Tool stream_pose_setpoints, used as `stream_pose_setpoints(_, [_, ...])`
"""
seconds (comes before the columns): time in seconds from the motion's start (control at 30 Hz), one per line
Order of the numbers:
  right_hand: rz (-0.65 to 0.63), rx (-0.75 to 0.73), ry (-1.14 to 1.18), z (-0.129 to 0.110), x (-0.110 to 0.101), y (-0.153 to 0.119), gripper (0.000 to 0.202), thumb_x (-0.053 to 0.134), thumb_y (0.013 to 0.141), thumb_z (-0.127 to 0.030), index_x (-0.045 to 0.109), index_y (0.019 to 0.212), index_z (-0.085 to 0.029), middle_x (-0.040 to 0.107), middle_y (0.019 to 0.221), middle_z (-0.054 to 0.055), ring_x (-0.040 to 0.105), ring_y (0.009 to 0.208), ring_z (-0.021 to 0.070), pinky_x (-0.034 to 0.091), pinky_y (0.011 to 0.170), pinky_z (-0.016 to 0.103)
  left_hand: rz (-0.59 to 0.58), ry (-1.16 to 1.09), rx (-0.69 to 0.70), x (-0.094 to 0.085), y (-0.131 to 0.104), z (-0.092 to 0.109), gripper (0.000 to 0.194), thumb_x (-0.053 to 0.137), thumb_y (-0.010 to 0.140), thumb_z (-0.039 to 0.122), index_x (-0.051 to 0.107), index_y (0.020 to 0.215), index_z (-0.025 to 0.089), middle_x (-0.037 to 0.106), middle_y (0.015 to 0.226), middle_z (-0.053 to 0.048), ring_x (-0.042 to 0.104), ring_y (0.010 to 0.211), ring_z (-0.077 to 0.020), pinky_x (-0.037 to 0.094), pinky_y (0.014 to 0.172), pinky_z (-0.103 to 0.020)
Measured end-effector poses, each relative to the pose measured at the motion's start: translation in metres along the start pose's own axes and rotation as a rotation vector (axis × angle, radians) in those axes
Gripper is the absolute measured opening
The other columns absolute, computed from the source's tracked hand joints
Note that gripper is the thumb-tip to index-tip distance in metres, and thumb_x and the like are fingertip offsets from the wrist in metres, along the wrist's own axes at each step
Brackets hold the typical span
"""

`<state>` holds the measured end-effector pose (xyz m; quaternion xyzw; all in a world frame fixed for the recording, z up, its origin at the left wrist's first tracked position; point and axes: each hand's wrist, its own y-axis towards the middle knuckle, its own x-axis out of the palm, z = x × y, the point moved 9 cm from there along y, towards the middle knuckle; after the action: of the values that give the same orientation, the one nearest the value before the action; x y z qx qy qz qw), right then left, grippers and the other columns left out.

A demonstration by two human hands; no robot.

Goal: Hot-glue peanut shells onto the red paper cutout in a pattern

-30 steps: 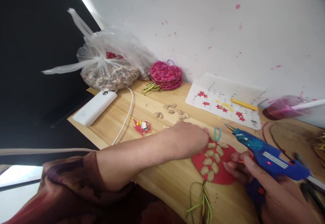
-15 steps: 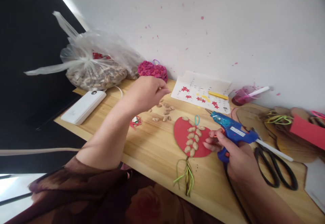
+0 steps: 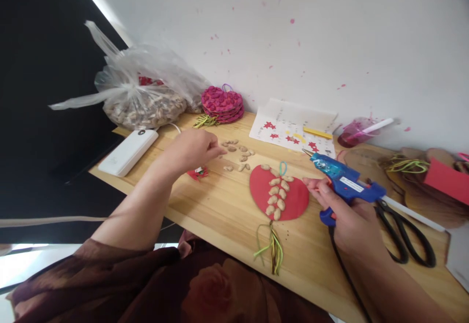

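My right hand (image 3: 351, 215) is wrapped round a blue glue gun (image 3: 344, 181), its metal tip pointing up and left. To the left, my left hand (image 3: 194, 152) hovers beside loose peanuts (image 3: 244, 152), fingers pinched together; whether anything small is between the fingertips cannot be made out. Between the hands lies a red heart-shaped piece (image 3: 296, 203) with peanuts (image 3: 282, 193) in rows down its middle and one at its upper left edge. A teal loop (image 3: 283, 168) stands at its top, and a green and dark tassel (image 3: 275, 252) hangs from its lower point.
Behind are plastic bags of peanuts (image 3: 146, 108), a stack of magenta pieces (image 3: 223, 105), a paper with red stars (image 3: 271, 139) and a cup (image 3: 351, 135). A white power bank (image 3: 128, 152) lies left; black scissors (image 3: 414, 240) and red card (image 3: 447, 179) are right.
My left hand has moved left and down, uncovering more of the loose peanuts and magenta stack. The glue gun in my right hand has shifted slightly right, away from the heart.
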<state>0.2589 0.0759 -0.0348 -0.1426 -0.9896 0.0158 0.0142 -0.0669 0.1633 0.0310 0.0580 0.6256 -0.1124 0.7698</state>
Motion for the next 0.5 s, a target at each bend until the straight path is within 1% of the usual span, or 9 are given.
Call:
stream_pose_setpoints(0.03, [-0.037,-0.010,0.034,0.003,0.002,0.003,0.019,0.082,0.078,-0.039,0.076,0.088,-0.024,0.077,0.094,0.002,0.074,0.102,0.0261,0.057,0.099,0.041,-0.020,-0.053,0.072,0.005,0.000,0.009,0.027,0.061,0.090,0.039,0.072,0.076,0.019,0.073,0.077,-0.005,0.064,0.073,-0.0201,0.042,0.068,-0.030])
stream_pose_setpoints(0.1, [-0.079,0.020,0.115,0.009,0.005,0.010,0.017,0.081,0.079,-0.037,0.075,0.087,-0.023,0.077,0.093,0.001,0.073,0.104,0.0263,0.054,0.104,0.045,-0.038,-0.176,0.237,0.014,-0.001,0.031,0.016,0.060,0.090,0.027,0.075,0.088,0.021,0.076,0.089,-0.003,0.066,0.084,-0.0195,0.045,0.077,-0.029])
stream_pose_setpoints(0.13, [-0.083,0.023,0.146,0.010,0.005,0.012,0.016,0.082,0.079,-0.035,0.074,0.086,-0.022,0.077,0.091,0.002,0.074,0.103,0.0262,0.054,0.105,0.046,-0.029,-0.218,0.300,0.017,-0.002,0.040,0.016,0.060,0.089,0.022,0.075,0.094,0.022,0.076,0.095,-0.003,0.066,0.090,-0.0199,0.046,0.082,-0.030])
stream_pose_setpoints(0.2, [-0.067,0.024,0.185,0.009,0.005,0.016,0.017,0.083,0.077,-0.033,0.074,0.083,-0.020,0.076,0.088,0.002,0.075,0.099,0.0261,0.055,0.105,0.047,0.003,-0.252,0.376,0.021,-0.004,0.053,0.018,0.061,0.088,0.018,0.073,0.101,0.022,0.076,0.105,-0.003,0.064,0.102,-0.0220,0.046,0.090,-0.032])
stream_pose_setpoints(0.27, [-0.045,0.017,0.202,0.006,0.004,0.017,0.019,0.085,0.074,-0.032,0.073,0.081,-0.019,0.076,0.084,0.003,0.075,0.095,0.0256,0.056,0.102,0.047,0.005,-0.257,0.432,0.026,-0.006,0.064,0.022,0.061,0.086,0.012,0.071,0.104,0.021,0.074,0.110,-0.004,0.061,0.108,-0.0229,0.046,0.097,-0.035])
stream_pose_setpoints(0.33, [-0.037,0.014,0.216,0.003,0.005,0.016,0.020,0.086,0.073,-0.032,0.073,0.080,-0.019,0.075,0.082,0.002,0.075,0.092,0.0241,0.058,0.100,0.046,-0.012,-0.258,0.471,0.031,-0.007,0.072,0.028,0.059,0.084,0.006,0.069,0.107,0.019,0.074,0.108,-0.005,0.061,0.106,-0.0220,0.046,0.098,-0.036])
stream_pose_setpoints(0.4, [-0.033,0.017,0.220,0.002,0.005,0.015,0.020,0.087,0.073,-0.032,0.072,0.079,-0.020,0.075,0.082,0.001,0.075,0.091,0.0228,0.060,0.098,0.044,-0.012,-0.258,0.479,0.034,-0.007,0.075,0.031,0.057,0.084,0.004,0.068,0.110,0.017,0.074,0.102,-0.004,0.062,0.100,-0.0208,0.047,0.096,-0.036])
stream_pose_setpoints(0.5, [-0.029,0.027,0.210,0.003,0.004,0.014,0.020,0.086,0.073,-0.032,0.072,0.078,-0.019,0.075,0.081,0.001,0.075,0.091,0.0219,0.061,0.095,0.041,0.020,-0.268,0.457,0.035,-0.005,0.072,0.033,0.060,0.083,0.004,0.067,0.113,0.015,0.074,0.098,-0.005,0.062,0.095,-0.0206,0.048,0.092,-0.035])
